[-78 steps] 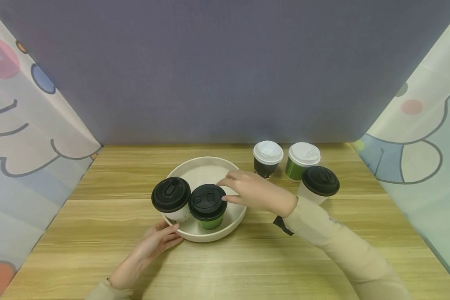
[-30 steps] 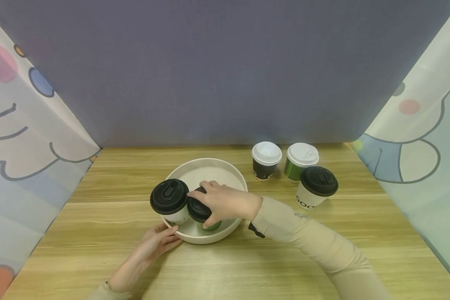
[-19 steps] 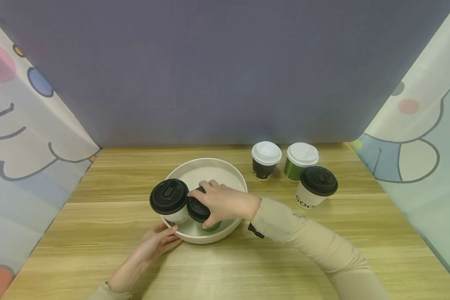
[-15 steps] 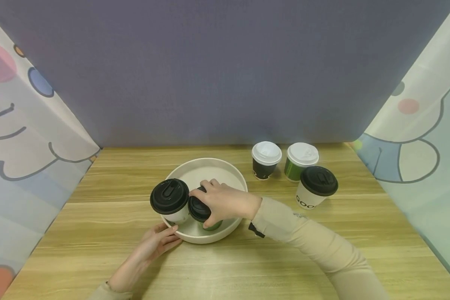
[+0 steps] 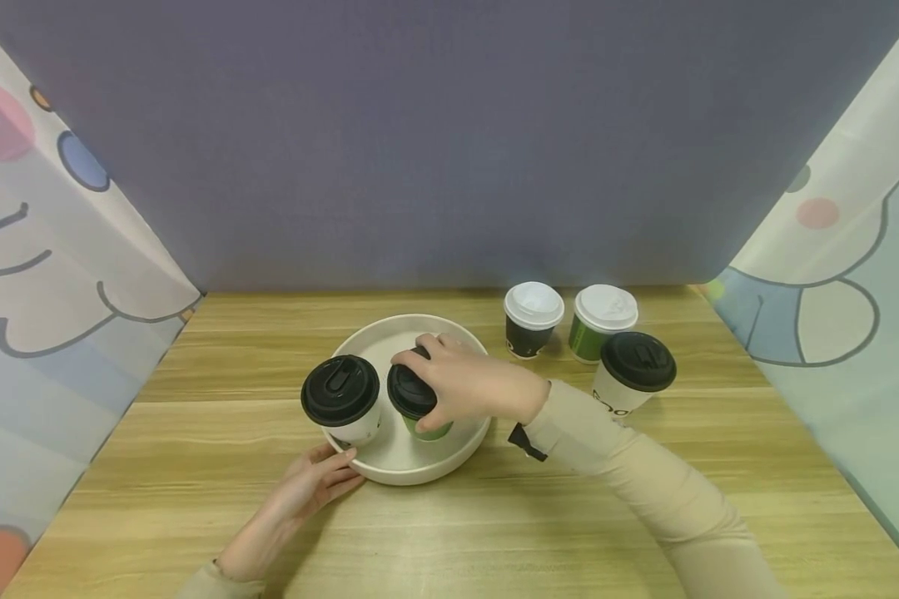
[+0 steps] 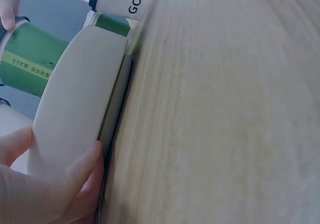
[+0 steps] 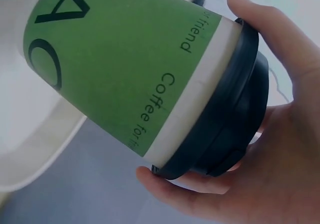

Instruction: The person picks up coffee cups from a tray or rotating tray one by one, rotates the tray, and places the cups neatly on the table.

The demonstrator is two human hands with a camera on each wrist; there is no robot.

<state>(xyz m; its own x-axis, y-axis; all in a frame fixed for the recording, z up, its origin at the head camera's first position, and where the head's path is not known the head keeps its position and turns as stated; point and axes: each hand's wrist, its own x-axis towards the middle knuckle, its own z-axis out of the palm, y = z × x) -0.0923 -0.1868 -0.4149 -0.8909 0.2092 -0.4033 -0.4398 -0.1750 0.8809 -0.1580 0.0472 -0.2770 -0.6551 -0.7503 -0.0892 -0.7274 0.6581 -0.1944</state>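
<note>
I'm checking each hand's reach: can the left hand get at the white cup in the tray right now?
Probably yes: only the rim of the tray seems to separate the left hand from the white cup, though the hand must loosen its grip first.

The paper cup (image 7: 135,73) is green with dark lettering, "Coffee for" among it, and a white band shows just under its black lid (image 7: 215,121). It is roughly upright, inside the tray's (image 5: 412,477) wall, gripped round the lid; whether its base touches the floor is unclear. The tray, round, shallow and cream-white, rests on the worktop (image 5: 419,541), held at its near left edge
</note>
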